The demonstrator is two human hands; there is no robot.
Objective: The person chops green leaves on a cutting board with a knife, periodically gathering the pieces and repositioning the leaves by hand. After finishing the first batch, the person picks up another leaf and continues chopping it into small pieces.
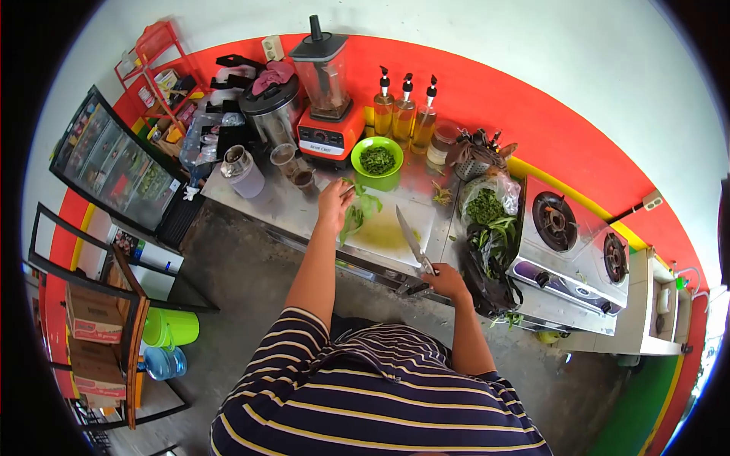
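Green leaves on a white board, one hand on them and the other on a knife.

Head view: the left arm stretches forward almost straight. The left hand (334,204) has its fingers (346,190) pinched on the leafy greens (359,213) at the far left edge of the cutting board (388,232) on the steel bench (258,201). The right arm bends at the elbow. The right hand (445,281) sits low at the bench's near edge, its fingers clenched on the knife (413,242), whose blade slants away over the board, apart from the leaves. A green bowl (378,161) stands just behind the board.
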